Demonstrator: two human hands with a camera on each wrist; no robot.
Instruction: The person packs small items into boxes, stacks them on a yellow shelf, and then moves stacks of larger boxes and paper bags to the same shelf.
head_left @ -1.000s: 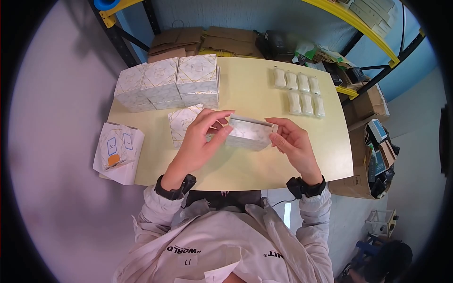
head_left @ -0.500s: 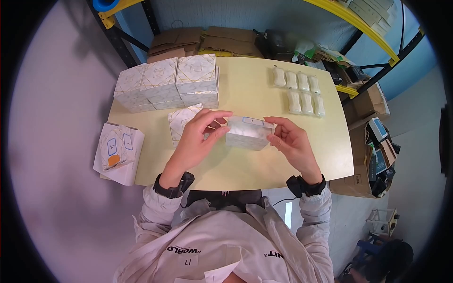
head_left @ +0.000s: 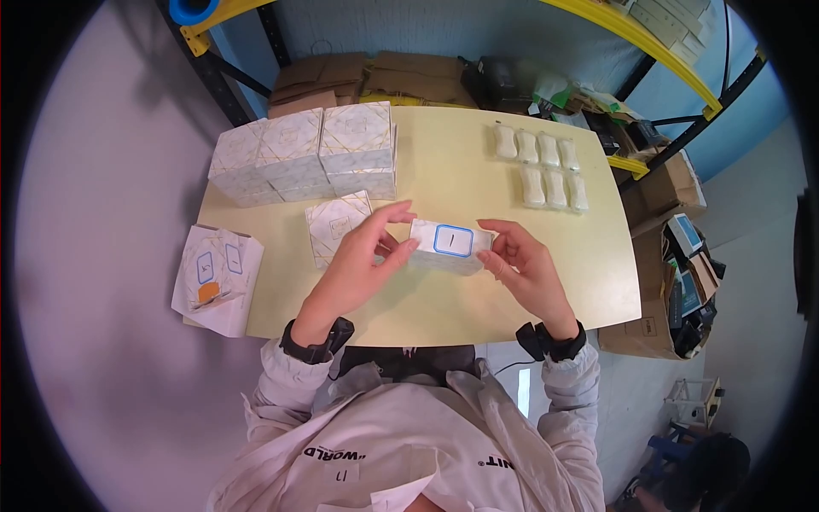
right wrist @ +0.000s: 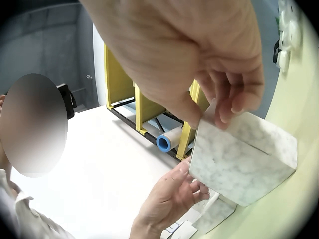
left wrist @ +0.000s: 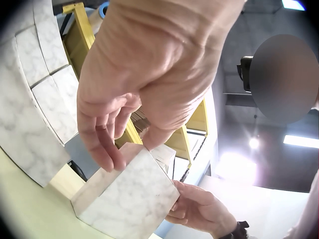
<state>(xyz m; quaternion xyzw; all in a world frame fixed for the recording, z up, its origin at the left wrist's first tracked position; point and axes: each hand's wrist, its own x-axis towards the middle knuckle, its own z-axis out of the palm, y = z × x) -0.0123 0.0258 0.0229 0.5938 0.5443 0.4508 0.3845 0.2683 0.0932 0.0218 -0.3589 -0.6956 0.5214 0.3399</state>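
A small marble-patterned box (head_left: 445, 262) stands between the hands near the middle of the table, its top face carrying a blue-framed label (head_left: 454, 241) with a single stroke. My left hand (head_left: 363, 252) pinches its left end, thumb at the near corner and fingers at the far edge. At the opposite end my right hand (head_left: 531, 266) pinches the box with thumb and fingers. In both wrist views the marbled side (left wrist: 132, 199) shows plainly, fingertips right at its upper edges. Just behind the left hand lies another marble box (head_left: 337, 224) with gold lines.
Stacked marble boxes (head_left: 294, 141) fill the table's back left. Several wrapped pale bars (head_left: 546, 162) lie in two rows at the back right. An opened box (head_left: 215, 277) with blue-framed labels sits at the left edge. A full carton (head_left: 636, 328) stands right of the table.
The box's open top has become covered: its labelled flap has come down toward me and now faces up. Both hands stay at the two ends of the box.
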